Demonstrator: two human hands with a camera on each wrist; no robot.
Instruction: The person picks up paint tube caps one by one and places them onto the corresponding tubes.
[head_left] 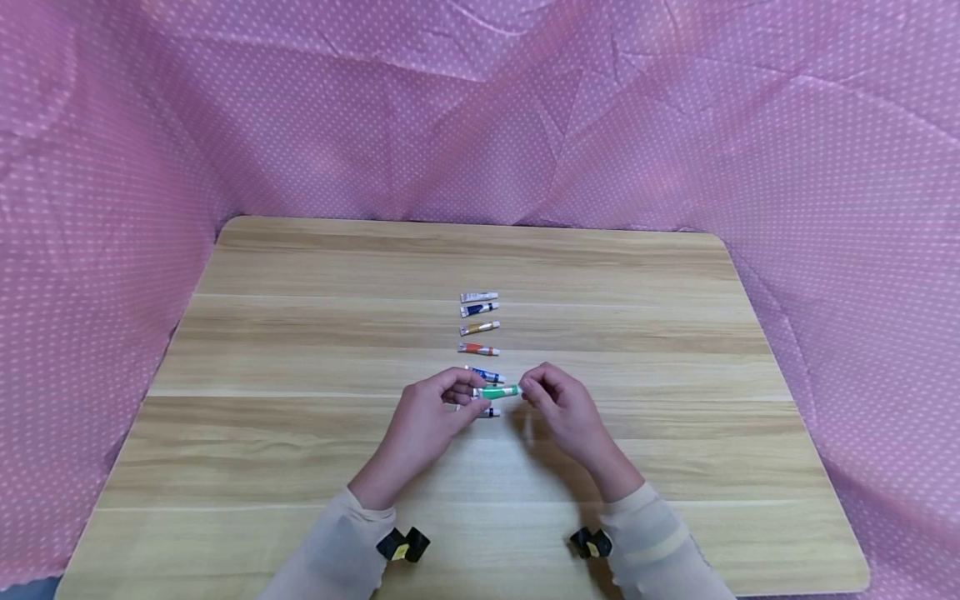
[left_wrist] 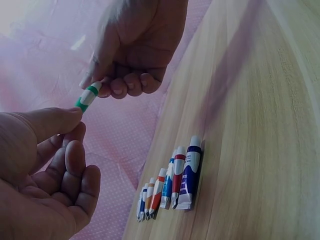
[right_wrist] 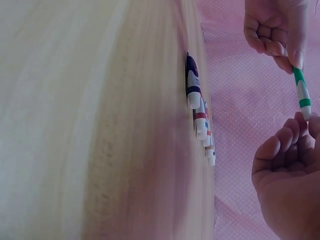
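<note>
A small green paint tube (head_left: 498,392) with a white cap is held above the table between both hands. My left hand (head_left: 427,417) pinches its body between thumb and fingers. At the capped end, the thumb and forefinger of my right hand (head_left: 566,412) pinch the white cap, as the left wrist view also shows with the tube (left_wrist: 89,96) slanting between the hands. Below lies a row of paint tubes, among them a purple one (left_wrist: 190,172), a red one (left_wrist: 178,172) and an orange one (left_wrist: 157,192). The left hand partly covers the nearest tubes in the head view.
Farther along the row lie a gold tube (head_left: 479,328), a dark blue tube (head_left: 478,309) and a silvery white tube (head_left: 478,297). The wooden table (head_left: 300,350) has rounded corners. Pink dotted cloth (head_left: 480,125) hangs behind it and at its sides.
</note>
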